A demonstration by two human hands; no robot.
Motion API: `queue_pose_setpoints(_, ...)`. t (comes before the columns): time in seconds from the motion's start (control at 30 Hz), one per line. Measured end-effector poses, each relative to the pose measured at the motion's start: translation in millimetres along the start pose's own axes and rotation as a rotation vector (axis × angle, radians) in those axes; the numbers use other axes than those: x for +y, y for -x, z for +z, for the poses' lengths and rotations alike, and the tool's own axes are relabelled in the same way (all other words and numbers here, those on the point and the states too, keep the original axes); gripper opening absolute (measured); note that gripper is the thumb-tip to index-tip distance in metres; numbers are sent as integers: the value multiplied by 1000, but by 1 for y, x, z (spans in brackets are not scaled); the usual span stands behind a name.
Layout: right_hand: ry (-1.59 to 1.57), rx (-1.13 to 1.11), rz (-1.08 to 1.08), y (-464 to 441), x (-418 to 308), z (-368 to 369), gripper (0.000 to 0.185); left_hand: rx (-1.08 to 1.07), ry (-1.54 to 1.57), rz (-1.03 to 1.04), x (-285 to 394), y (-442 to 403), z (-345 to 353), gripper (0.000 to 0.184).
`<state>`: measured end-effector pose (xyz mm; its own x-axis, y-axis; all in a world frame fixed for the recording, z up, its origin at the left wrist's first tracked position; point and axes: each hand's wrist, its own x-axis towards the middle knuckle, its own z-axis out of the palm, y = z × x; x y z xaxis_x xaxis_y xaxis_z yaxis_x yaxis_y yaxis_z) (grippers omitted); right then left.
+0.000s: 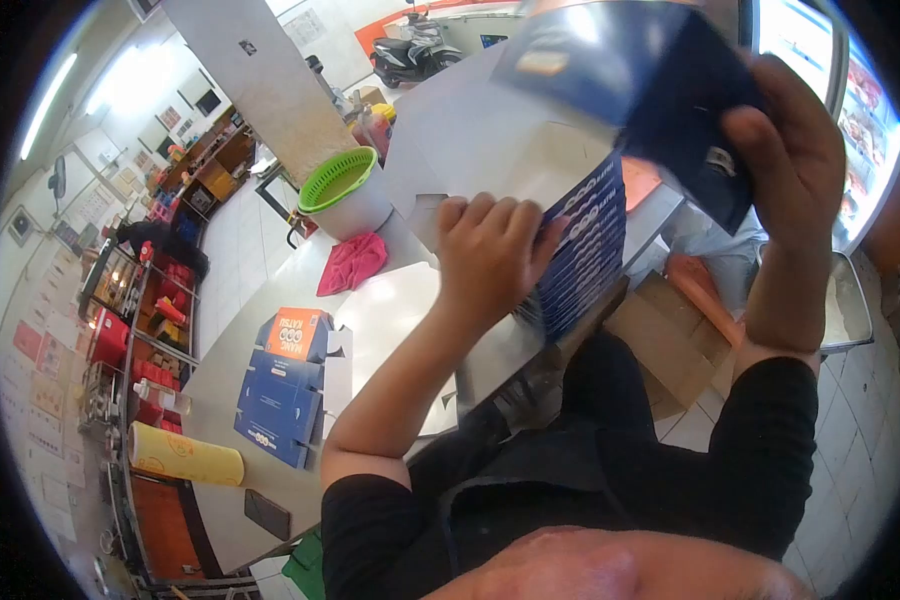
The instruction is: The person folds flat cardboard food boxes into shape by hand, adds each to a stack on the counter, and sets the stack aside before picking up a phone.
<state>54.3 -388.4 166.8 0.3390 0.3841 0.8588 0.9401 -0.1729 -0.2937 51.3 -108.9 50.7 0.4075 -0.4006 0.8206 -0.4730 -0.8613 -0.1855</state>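
My right hand is raised at the upper right, closed on a dark blue cardboard box between thumb and fingers. Part of that box is smeared by motion. My left hand has its fingers curled, with the thumb against a stack of blue folding boxes with white lettering along their edges. The stack stands on edge near the table's rim. Left of my forearm, a flattened blue and orange box printed "KATSU" lies on the table, beside white card.
The grey table also bears a white bucket with a green basket, a pink cloth, a yellow roll and a dark phone. An open carton sits below on the right. A scooter stands beyond.
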Motion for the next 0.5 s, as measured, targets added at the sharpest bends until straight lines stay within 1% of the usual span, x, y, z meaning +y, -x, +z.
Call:
queue_pose_setpoints(0.07,62,-188,40,-32,-5,12,38,23,-15,-25,17,-8,9,24)
queue_pose_setpoints(0.1,158,-250,44,-48,-2,18,39,0,4,-42,24,-12,12,24)
queue_pose_setpoints(0.17,193,-609,73,-89,-20,28,55,-47,44,-72,40,-20,15,26)
queue_pose_setpoints(0.2,237,-667,71,-99,-17,39,56,-50,70,-83,47,-23,12,33)
queue_pose_setpoints(0.23,281,-725,66,-109,-13,50,56,-35,84,-82,50,-22,8,34)
queue_pose_setpoints(0.3,427,-591,15,-100,23,93,40,0,108,-67,56,-19,-1,36)
queue_pose_setpoints(0.4,574,-684,-86,-94,32,113,41,95,166,-40,45,-12,-13,33)
queue_pose_setpoints(0.5,658,-739,-95,-81,37,124,38,75,98,-77,33,-9,-25,29)
